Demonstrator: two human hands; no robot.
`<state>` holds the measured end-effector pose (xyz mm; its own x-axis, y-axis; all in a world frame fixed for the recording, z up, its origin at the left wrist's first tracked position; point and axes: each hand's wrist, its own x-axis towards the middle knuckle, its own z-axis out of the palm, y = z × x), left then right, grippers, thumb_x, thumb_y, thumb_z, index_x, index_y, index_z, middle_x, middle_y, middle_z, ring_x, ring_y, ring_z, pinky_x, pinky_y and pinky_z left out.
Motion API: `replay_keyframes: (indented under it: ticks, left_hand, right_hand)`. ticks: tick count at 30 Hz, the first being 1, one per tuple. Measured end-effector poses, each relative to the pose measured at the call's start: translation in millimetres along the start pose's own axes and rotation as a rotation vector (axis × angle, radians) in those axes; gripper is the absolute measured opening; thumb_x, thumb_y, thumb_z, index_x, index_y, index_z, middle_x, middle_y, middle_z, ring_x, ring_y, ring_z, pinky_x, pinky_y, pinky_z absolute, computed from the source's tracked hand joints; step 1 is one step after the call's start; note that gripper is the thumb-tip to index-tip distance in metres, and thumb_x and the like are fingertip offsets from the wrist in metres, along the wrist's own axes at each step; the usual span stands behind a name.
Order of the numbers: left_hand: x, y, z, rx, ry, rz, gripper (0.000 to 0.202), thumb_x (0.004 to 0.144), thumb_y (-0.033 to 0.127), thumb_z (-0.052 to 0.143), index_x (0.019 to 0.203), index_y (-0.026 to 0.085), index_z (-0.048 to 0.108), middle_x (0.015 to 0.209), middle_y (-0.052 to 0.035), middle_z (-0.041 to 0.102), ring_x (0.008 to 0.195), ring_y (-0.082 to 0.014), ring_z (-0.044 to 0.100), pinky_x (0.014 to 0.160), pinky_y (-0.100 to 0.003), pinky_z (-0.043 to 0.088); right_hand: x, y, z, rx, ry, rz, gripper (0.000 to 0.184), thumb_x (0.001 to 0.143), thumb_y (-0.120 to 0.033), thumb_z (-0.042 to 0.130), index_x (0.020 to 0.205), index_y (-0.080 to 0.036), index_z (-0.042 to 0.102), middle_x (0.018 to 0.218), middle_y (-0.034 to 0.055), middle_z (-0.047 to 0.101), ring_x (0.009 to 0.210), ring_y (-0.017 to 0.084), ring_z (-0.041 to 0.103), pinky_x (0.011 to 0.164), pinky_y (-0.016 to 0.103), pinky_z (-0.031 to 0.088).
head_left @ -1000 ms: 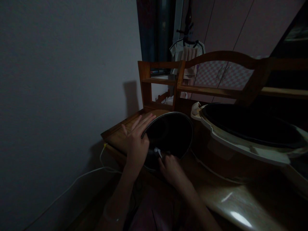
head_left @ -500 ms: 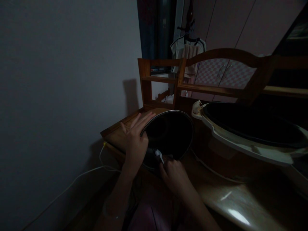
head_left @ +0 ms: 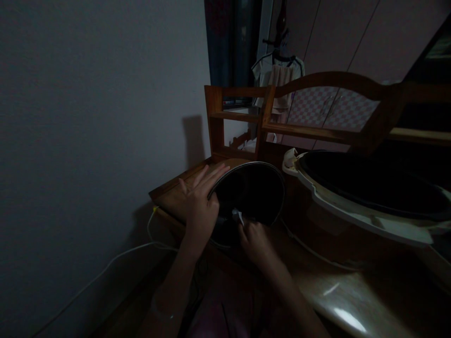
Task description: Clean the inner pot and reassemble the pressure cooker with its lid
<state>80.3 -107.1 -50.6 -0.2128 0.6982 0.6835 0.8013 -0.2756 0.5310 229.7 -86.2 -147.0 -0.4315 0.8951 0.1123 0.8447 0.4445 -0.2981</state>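
Observation:
A dark round pot (head_left: pixel 260 192) with a thin pale rim leans tilted toward me on the wooden desk. My left hand (head_left: pixel 203 206) holds it at its left rim, the thumb at the inner edge and the fingers stretched along the outside. My right hand (head_left: pixel 255 239) is closed around a small crumpled whitish wipe (head_left: pixel 238 216), which sits against the lower part of the dark interior. Whether the wipe is paper or cloth is too dim to tell. Part of the pot's lower rim is hidden behind my right hand.
A large cooker (head_left: pixel 352 211) with a pale rim and dark opening stands open at the right. Behind runs a wooden shelf frame (head_left: pixel 243 115). A white cable (head_left: pixel 116 258) hangs at the left beside the wall (head_left: pixel 105 117). Clothes (head_left: pixel 278 77) hang at the back.
My right hand has moved slightly up and to the right with the wipe, deeper over the pot's inside. My left hand keeps its hold on the rim. The view has shifted slightly.

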Motion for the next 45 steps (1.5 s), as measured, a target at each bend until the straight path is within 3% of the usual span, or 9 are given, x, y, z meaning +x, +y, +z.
replay_keyframes:
  ticks: [8,20,29,36,45]
  left_hand:
    - [-2,4,-0.8,0.006,-0.020,-0.001,0.059,0.086,0.007,0.041,0.132,0.038,0.060,0.143,0.0061,0.059,0.146,-0.0230,0.039,0.120,-0.068,-0.004]
    - [-2,4,0.4,0.014,0.004,0.020,0.066,0.080,0.002,0.041,0.131,0.039,0.061,0.140,0.0072,0.062,0.144,-0.0210,0.042,0.123,-0.063,-0.003]
    - [-2,-1,0.9,0.001,0.004,0.012,0.065,0.081,0.003,0.040,0.131,0.039,0.060,0.142,0.0074,0.060,0.144,-0.0217,0.041,0.122,-0.065,-0.003]
    - [-2,-1,1.4,-0.013,0.001,0.018,0.067,0.080,0.002,0.039,0.131,0.039,0.060,0.141,0.0083,0.061,0.145,-0.0208,0.040,0.121,-0.065,-0.006]
    - [-3,-3,0.7,-0.005,0.000,0.026,0.066,0.081,0.002,0.041,0.133,0.040,0.059,0.143,0.0076,0.059,0.145,-0.0220,0.040,0.121,-0.066,-0.005]
  right_hand:
    - [-2,-19,11,-0.057,-0.066,-0.006,0.034,0.104,-0.027,0.042,0.094,-0.014,0.072,0.087,0.0129,0.075,0.083,0.021,0.074,0.067,0.027,0.045]
    - [-26,-27,-2,0.000,-0.009,-0.046,0.030,0.101,-0.020,0.042,0.099,-0.017,0.072,0.090,0.0083,0.076,0.078,0.021,0.074,0.064,0.028,0.044]
    - [-40,-26,-9,-0.044,-0.044,-0.031,0.030,0.100,-0.021,0.045,0.088,-0.017,0.072,0.080,0.0080,0.075,0.073,0.020,0.074,0.060,0.026,0.042]
    - [-46,-28,-10,-0.023,0.021,-0.047,0.022,0.097,-0.016,0.049,0.097,-0.016,0.071,0.082,0.0064,0.075,0.075,0.018,0.073,0.060,0.025,0.041]
    - [-49,-28,-11,-0.050,0.027,-0.035,0.023,0.096,-0.017,0.051,0.084,-0.017,0.070,0.072,0.0067,0.072,0.071,0.019,0.072,0.057,0.027,0.037]
